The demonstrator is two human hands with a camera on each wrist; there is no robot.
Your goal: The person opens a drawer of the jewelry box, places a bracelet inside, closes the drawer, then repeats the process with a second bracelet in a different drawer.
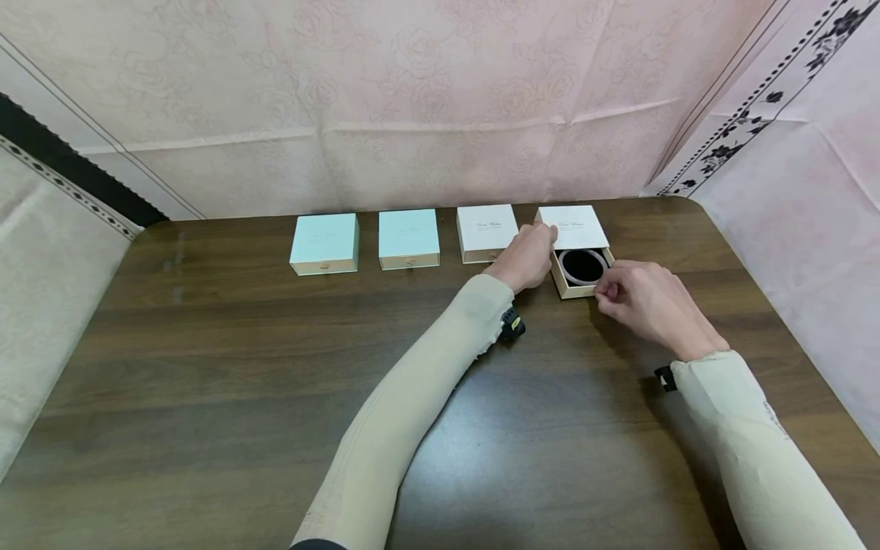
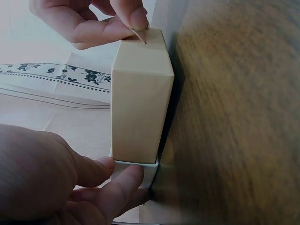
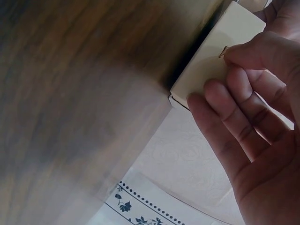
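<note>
At the right end of a row of small boxes, a white drawer box [image 1: 576, 221] stands with its cream drawer [image 1: 562, 286] pulled partway out toward me. Inside the drawer lies a pale ring [image 1: 565, 276] around a black middle. My left hand [image 1: 525, 256] grips the box's white sleeve [image 2: 149, 173] by its left side, thumb and fingers near the edge where the drawer comes out. With thumb and forefinger, my right hand [image 1: 649, 302] pinches the small pull tab [image 2: 140, 35] on the drawer's front [image 3: 206, 70]. Its other fingers stay loosely bent beside the drawer.
To the left stand another white box [image 1: 484, 225] and two mint-green boxes [image 1: 409, 229] [image 1: 325, 234], their drawers closed. All sit along the back edge of the brown wooden table [image 1: 241, 382]. Patterned pale cloth [image 1: 412, 92] hangs behind and at both sides.
</note>
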